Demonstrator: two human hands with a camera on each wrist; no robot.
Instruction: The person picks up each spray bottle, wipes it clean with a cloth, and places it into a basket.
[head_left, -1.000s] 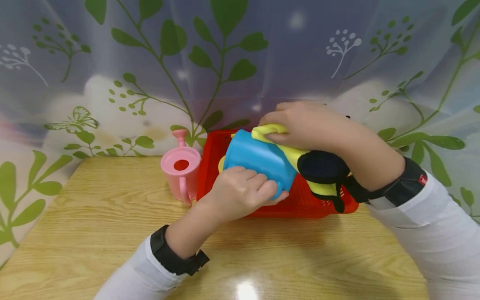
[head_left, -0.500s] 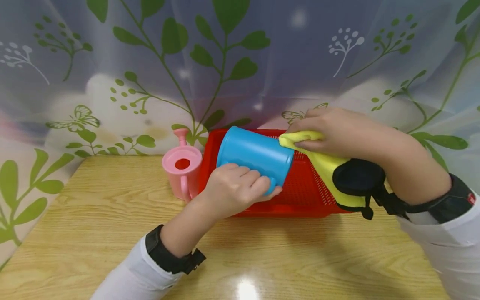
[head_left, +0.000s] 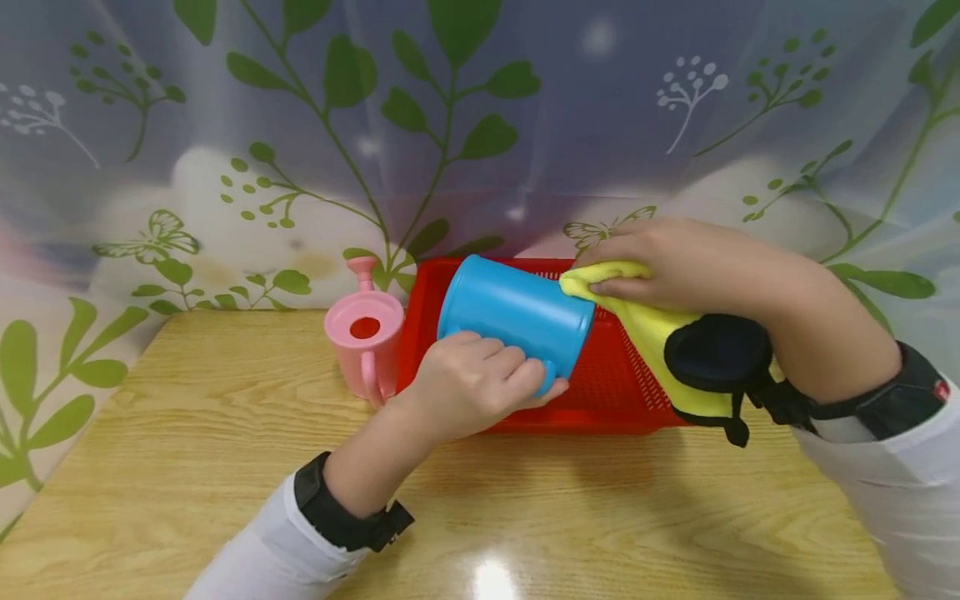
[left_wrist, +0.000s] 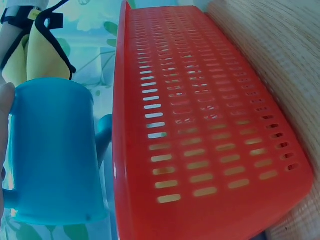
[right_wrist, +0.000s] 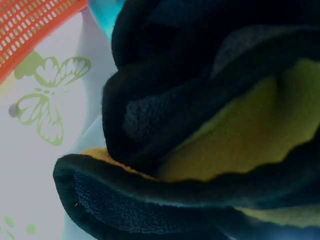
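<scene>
A blue toy watering can [head_left: 517, 308] is held tilted on its side over the red basket, my left hand [head_left: 476, 387] gripping its handle. In the left wrist view the can's body [left_wrist: 57, 155] hangs beside the basket's wall, and its spout [left_wrist: 104, 135] sticks out toward it. My right hand [head_left: 667, 254] pinches a yellow cloth [head_left: 652, 342] with black edging and a black patch. The bunched corner of the cloth lies right at the can's right-hand end. Folds of the cloth [right_wrist: 225, 135] fill most of the right wrist view and hide the fingers.
A red perforated plastic basket [head_left: 600, 421] stands on the wooden table [head_left: 247, 433] under both hands. Left of it, close to its side, stands a pink watering can [head_left: 363, 350]. Behind the table hangs a curtain [head_left: 570, 125] printed with leaves and butterflies.
My right hand has drawn the cloth rightward along the can's side to its end, then stayed nearly still. The can has turned slightly, my left hand keeping its grip.
</scene>
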